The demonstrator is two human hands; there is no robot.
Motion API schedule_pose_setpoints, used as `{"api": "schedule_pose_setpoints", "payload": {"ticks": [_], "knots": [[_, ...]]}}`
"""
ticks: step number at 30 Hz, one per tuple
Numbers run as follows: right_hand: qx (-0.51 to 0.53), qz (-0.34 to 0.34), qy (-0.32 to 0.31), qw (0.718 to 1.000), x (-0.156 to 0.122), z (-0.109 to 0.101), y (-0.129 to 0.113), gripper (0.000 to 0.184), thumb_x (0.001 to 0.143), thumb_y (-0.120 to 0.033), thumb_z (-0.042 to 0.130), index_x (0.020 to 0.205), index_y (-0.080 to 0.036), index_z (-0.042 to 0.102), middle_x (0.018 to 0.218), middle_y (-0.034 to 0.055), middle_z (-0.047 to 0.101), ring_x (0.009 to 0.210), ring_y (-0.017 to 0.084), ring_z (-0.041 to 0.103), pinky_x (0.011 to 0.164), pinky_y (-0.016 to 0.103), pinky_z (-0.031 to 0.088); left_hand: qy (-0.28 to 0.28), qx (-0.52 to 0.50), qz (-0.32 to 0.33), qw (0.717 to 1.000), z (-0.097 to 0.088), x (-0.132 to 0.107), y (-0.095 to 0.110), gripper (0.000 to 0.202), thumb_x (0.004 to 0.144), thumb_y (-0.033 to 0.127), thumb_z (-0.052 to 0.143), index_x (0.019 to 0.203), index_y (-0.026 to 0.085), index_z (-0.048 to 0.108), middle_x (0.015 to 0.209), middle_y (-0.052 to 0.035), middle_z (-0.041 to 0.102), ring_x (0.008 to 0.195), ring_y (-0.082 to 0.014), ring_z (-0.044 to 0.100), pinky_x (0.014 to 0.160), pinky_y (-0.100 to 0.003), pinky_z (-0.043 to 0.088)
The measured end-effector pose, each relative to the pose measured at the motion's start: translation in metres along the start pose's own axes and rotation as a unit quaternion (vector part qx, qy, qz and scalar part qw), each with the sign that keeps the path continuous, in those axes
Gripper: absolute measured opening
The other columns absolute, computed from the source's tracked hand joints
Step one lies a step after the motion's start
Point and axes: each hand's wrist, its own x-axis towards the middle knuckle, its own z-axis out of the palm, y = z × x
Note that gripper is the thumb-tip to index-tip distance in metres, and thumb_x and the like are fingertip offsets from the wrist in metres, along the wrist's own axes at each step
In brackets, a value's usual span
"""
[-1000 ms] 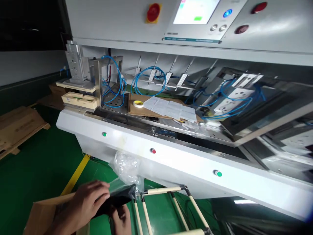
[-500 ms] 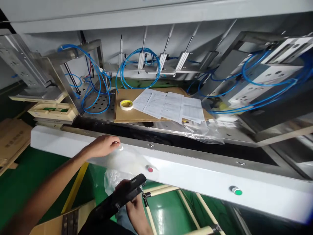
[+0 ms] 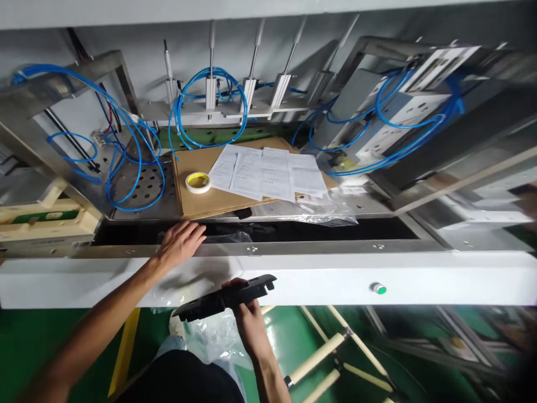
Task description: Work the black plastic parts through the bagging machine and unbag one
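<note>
Right hand [image 3: 248, 319] clamped on black plastic part [image 3: 218, 300], before the white front panel [image 3: 310, 282], long axis rising rightward. Left hand [image 3: 182, 243] lies beyond the part's left end, near clear film [image 3: 184, 288]; whether it grips film cannot be determined.

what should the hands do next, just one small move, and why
Probably bring the left hand over to steady the black part: only the right hand holds it, while the left is by the trough and clear plastic film.
</note>
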Motion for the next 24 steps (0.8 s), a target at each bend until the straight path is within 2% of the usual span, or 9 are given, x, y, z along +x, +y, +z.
{"api": "schedule_pose_setpoints", "payload": {"ticks": [2,3,4,7,9,11,16,21,24], "knots": [[0.021,0.008,0.036,0.999,0.002,0.001,0.002,0.044,0.077,-0.052,0.082,0.110,-0.023,0.073,0.104,0.0056,0.078,0.098,0.025,0.070,0.089,0.037,0.056,0.110,0.004,0.059,0.992,0.001,-0.024,-0.003,0.021,0.104,0.025,0.059,0.121,0.021,0.071,0.115,-0.0101,0.077,0.107,-0.0251,0.070,0.098,-0.039,0.052],[0.031,0.011,0.046,0.998,0.002,0.001,0.001,0.047,0.077,-0.052,0.083,0.114,-0.024,0.073,0.107,0.0057,0.078,0.098,0.025,0.070,0.089,0.037,0.056,0.144,0.004,0.083,0.986,0.002,-0.036,-0.006,0.019,0.103,0.024,0.060,0.119,0.022,0.071,0.111,-0.0089,0.077,0.104,-0.0245,0.070,0.098,-0.039,0.053],[0.041,0.014,0.052,0.998,0.002,0.002,-0.001,0.051,0.077,-0.052,0.083,0.120,-0.025,0.073,0.109,0.0058,0.078,0.099,0.025,0.071,0.088,0.037,0.056,0.155,0.002,0.098,0.983,0.004,-0.046,-0.010,0.019,0.103,0.023,0.061,0.119,0.022,0.071,0.109,-0.0085,0.077,0.102,-0.0244,0.070,0.097,-0.040,0.054],[0.059,0.019,0.069,0.996,0.004,0.002,-0.010,0.061,0.077,-0.049,0.083,0.133,-0.029,0.069,0.112,0.0058,0.078,0.095,0.024,0.072,0.082,0.035,0.057,0.085,-0.011,0.082,0.993,0.014,-0.064,-0.025,0.028,0.104,0.029,0.058,0.129,0.022,0.068,0.125,-0.0115,0.074,0.112,-0.0280,0.069,0.099,-0.044,0.057],[0.072,0.024,0.090,0.993,0.007,0.001,-0.018,0.066,0.076,-0.047,0.085,0.137,-0.030,0.067,0.110,0.0053,0.079,0.088,0.022,0.071,0.074,0.033,0.057,0.043,-0.027,0.059,0.997,0.023,-0.067,-0.038,0.040,0.105,0.035,0.057,0.141,0.020,0.061,0.141,-0.0142,0.068,0.125,-0.0309,0.065,0.105,-0.047,0.056],[0.092,0.033,0.107,0.989,0.010,-0.002,-0.024,0.072,0.073,-0.045,0.086,0.140,-0.030,0.065,0.104,0.0042,0.080,0.082,0.022,0.070,0.068,0.032,0.056,0.023,-0.049,0.048,0.997,0.032,-0.065,-0.049,0.047,0.105,0.039,0.056,0.147,0.019,0.056,0.147,-0.0156,0.064,0.132,-0.0317,0.063,0.110,-0.049,0.055],[0.093,0.025,0.121,0.988,0.016,-0.011,-0.025,0.070,0.069,-0.042,0.085,0.136,-0.027,0.068,0.094,0.0021,0.080,0.080,0.022,0.071,0.068,0.032,0.059,0.006,-0.114,0.009,0.993,0.044,-0.060,-0.063,0.045,0.103,0.039,0.059,0.141,0.016,0.061,0.141,-0.0173,0.068,0.127,-0.0308,0.067,0.107,-0.048,0.058],[0.021,-0.009,0.123,0.992,0.011,-0.020,-0.018,0.067,0.076,-0.047,0.082,0.138,-0.026,0.067,0.101,0.0043,0.080,0.084,0.024,0.072,0.075,0.036,0.060,0.005,-0.164,-0.025,0.986,0.043,-0.052,-0.065,0.029,0.099,0.032,0.063,0.125,0.020,0.070,0.126,-0.0113,0.076,0.110,-0.0256,0.074,0.097,-0.042,0.063],[-0.006,-0.013,0.115,0.993,0.007,-0.020,-0.019,0.066,0.078,-0.053,0.079,0.137,-0.027,0.067,0.107,0.0053,0.080,0.083,0.024,0.071,0.074,0.037,0.059,0.022,-0.181,-0.029,0.983,0.039,-0.046,-0.068,0.024,0.101,0.030,0.060,0.119,0.020,0.071,0.120,-0.0101,0.078,0.109,-0.0238,0.075,0.097,-0.040,0.063]]}}
